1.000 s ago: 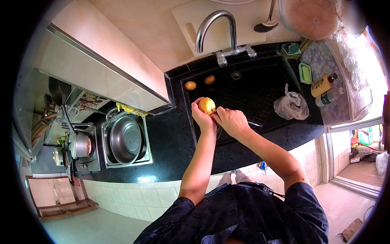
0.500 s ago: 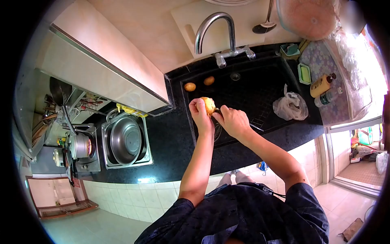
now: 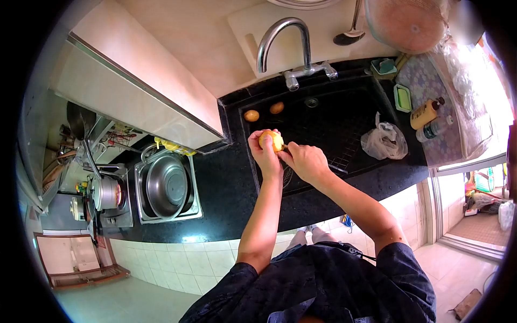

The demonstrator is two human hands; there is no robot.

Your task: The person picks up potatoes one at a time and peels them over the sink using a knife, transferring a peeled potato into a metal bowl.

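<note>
A yellow potato (image 3: 270, 140) is held over the near left part of the black sink (image 3: 350, 116), clasped in the fingers of the left hand (image 3: 264, 152), which are wrapped around its left and near sides. The right hand (image 3: 305, 161) is closed just to the right of the potato, its fingertips touching it; whatever tool it grips cannot be made out. Two more potatoes (image 3: 251, 115) lie at the far left of the sink, and a plastic bag (image 3: 384, 141) lies to the right.

Tool in right hand (image 3: 305, 160) mostly hidden by fingers, type unclear. Potato (image 3: 270, 141) partly covered by left hand (image 3: 263, 153).
</note>
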